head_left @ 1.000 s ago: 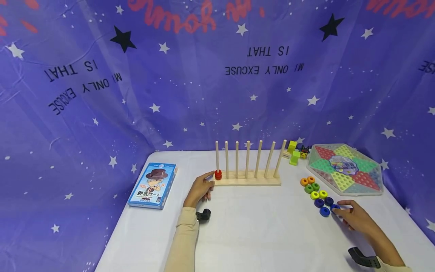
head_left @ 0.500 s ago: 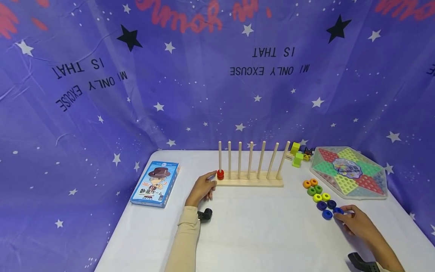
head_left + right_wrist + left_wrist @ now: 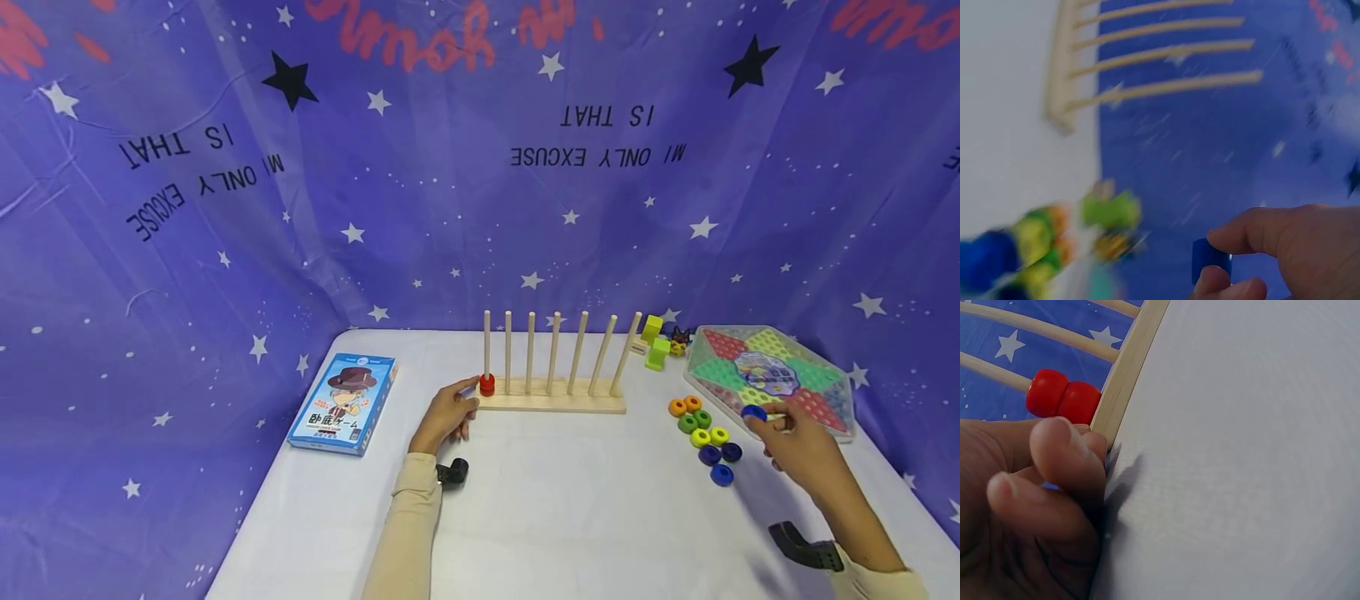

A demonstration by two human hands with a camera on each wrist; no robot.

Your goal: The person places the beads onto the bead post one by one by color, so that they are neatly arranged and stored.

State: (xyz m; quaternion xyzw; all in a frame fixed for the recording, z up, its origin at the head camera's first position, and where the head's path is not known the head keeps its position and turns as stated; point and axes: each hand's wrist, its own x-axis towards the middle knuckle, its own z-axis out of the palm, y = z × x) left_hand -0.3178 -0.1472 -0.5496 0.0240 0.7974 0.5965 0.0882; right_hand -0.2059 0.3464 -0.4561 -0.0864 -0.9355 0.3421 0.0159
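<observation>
Two red beads (image 3: 487, 385) are stacked at the foot of the leftmost peg of a wooden peg rack (image 3: 555, 403). My left hand (image 3: 446, 414) holds the left end of the rack's base, just beside these beads; in the left wrist view its fingers (image 3: 1063, 450) are bent near the wood. At the right, my right hand (image 3: 802, 442) pinches a blue bead (image 3: 753, 413) between thumb and fingers, lifted above the table. The right wrist view shows this blue bead (image 3: 1210, 259) side on. Several loose beads lie left of that hand, including orange (image 3: 677, 407), yellow (image 3: 701, 437) and another blue bead (image 3: 722, 475).
Behind the loose beads lies a hexagonal Chinese checkers set (image 3: 772, 375). Green blocks (image 3: 657, 353) and a small figure (image 3: 678, 340) stand right of the rack. A blue game box (image 3: 343, 406) lies at the left. A purple starry cloth (image 3: 465, 183) hangs behind the white table.
My right hand has picked the blue bead up off the table and raised it. The left hand stays at the rack's end. The head view has shifted slightly.
</observation>
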